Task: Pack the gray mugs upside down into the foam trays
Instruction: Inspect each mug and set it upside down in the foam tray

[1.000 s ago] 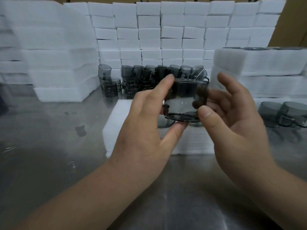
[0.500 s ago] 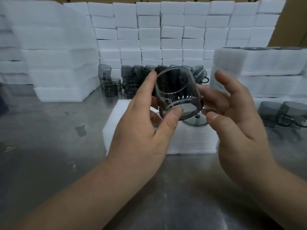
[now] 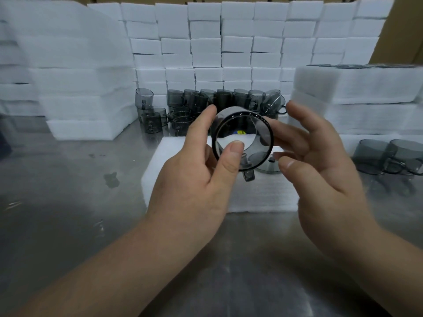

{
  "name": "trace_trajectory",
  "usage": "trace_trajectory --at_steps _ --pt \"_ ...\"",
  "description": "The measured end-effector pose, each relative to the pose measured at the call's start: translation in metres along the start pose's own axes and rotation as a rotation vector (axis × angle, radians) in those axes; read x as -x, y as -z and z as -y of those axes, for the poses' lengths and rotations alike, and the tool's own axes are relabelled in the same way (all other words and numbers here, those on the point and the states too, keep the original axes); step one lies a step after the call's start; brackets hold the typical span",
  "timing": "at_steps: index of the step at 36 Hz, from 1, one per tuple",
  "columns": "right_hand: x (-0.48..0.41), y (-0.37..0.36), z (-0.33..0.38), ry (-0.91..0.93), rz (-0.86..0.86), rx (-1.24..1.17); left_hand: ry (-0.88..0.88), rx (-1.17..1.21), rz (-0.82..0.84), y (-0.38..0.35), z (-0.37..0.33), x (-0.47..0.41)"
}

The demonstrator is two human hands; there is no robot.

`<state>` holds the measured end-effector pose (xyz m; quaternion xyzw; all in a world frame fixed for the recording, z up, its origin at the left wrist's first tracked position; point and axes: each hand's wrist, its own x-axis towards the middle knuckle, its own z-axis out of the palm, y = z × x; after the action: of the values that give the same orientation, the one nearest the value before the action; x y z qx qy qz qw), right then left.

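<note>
We hold the gray mug (image 3: 263, 143) in the air above the foam tray (image 3: 178, 161), its mouth turned toward us and its handle pointing down. Our left hand (image 3: 194, 179) pinches it by the rim alone, thumb on the near edge and forefinger across the top. Our right hand (image 3: 320, 170) is spread loose just beside it, grasping nothing; the blur keeps us from telling whether its fingertips touch the wall. The main risk we see is that thin pinch: the mug looks smooth and glassy, and as we roll it mouth-down it could pivot out of two fingers and drop onto the metal table (image 3: 68, 191) or the packed mug (image 3: 266, 164) already seated upside down in the tray right beneath. The low handle could also catch the foam edge or knock that neighbour. We judge that bringing the right hand onto the body before turning would steady it.
</note>
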<state>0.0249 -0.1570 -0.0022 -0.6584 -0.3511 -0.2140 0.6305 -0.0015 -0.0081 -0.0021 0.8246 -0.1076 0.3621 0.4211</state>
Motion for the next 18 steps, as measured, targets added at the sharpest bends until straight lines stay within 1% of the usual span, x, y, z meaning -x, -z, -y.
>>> trace_trajectory --at_steps 3,8,14,18 --pt "0.0000 -0.0003 0.0009 0.008 0.018 0.014 -0.018 0.023 0.012 0.0005 -0.0009 -0.0007" --pt "0.0010 -0.0023 0.0037 0.038 0.046 0.057 -0.080 0.164 0.065 0.0016 -0.0014 -0.0007" --pt "0.0014 -0.0039 0.0038 0.030 0.016 0.052 -0.115 0.379 0.128 -0.0002 0.0009 -0.0016" --pt "0.0004 -0.0051 0.0032 0.046 0.005 0.058 -0.128 0.453 0.184 -0.0011 -0.0022 -0.0012"
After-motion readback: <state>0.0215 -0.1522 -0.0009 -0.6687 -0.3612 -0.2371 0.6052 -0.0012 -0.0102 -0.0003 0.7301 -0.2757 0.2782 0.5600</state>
